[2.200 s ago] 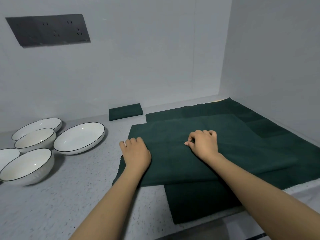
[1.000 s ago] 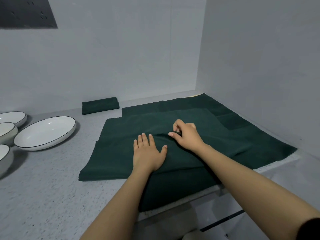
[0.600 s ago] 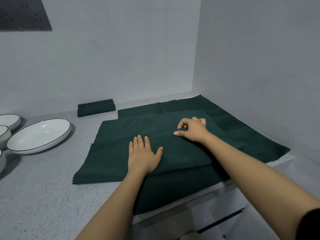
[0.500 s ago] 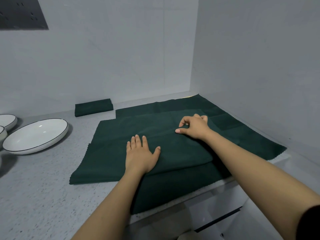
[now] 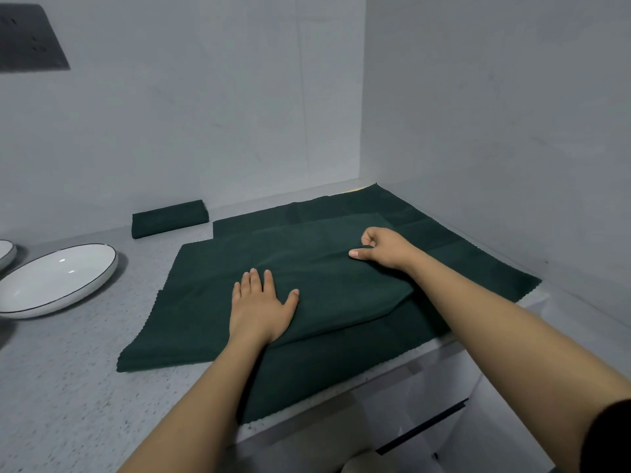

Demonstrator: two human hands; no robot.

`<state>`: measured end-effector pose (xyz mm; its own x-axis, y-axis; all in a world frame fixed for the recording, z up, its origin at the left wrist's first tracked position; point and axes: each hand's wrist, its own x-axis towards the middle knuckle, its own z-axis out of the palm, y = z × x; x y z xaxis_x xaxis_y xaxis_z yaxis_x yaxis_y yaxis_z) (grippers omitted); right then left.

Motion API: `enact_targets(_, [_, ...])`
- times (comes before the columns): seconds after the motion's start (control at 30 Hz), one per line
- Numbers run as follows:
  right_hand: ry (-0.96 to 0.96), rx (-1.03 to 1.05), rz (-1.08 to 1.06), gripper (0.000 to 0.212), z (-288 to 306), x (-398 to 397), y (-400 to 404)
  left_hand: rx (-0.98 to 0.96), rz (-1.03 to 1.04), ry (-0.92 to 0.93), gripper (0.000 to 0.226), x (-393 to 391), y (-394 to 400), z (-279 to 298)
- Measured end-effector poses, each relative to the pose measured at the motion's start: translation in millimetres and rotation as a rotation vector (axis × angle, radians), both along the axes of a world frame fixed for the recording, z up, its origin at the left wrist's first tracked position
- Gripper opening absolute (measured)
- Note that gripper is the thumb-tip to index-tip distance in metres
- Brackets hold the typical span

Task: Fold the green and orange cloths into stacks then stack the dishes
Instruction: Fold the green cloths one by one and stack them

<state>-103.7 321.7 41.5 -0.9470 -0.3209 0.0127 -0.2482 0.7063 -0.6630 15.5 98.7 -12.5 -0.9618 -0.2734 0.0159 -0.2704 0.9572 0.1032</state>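
Observation:
A dark green cloth (image 5: 218, 295), folded once, lies on top of other spread green cloths (image 5: 471, 264) in the counter's right corner. My left hand (image 5: 259, 307) presses flat on its middle, fingers straight. My right hand (image 5: 382, 249) pinches the cloth's right part between thumb and curled fingers, and the fabric rises slightly there. A small folded green cloth (image 5: 169, 219) lies against the back wall. A white plate with a dark rim (image 5: 58, 279) sits at the left, with the edge of another dish (image 5: 6, 252) behind it. No orange cloth is visible.
The grey speckled counter (image 5: 68, 387) ends at a front edge (image 5: 341, 396) near me. Walls close the back and right side. A dark socket panel (image 5: 30, 39) hangs on the back wall at upper left.
My left hand went from gripping the cloth's left part to pressing flat on its middle. My right hand has moved right along the cloth, still pinching it. The view has swung right, hiding most dishes.

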Motion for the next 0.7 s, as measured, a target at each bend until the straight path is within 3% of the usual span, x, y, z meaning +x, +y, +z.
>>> enact_targets(0.13, [-0.032, -0.029, -0.002, 0.036, 0, 2, 7, 0.005, 0.003, 0.007, 0.078, 1, 1, 0])
enact_targets(0.57, [0.209, 0.171, -0.120, 0.025, 19, -1, 18, 0.004, -0.005, 0.031, 0.078, 0, 3, 2])
enact_targets(0.7, [0.160, 0.184, -0.121, 0.044, 40, -1, 20, 0.004, -0.004, 0.028, 0.078, 1, 1, 1])
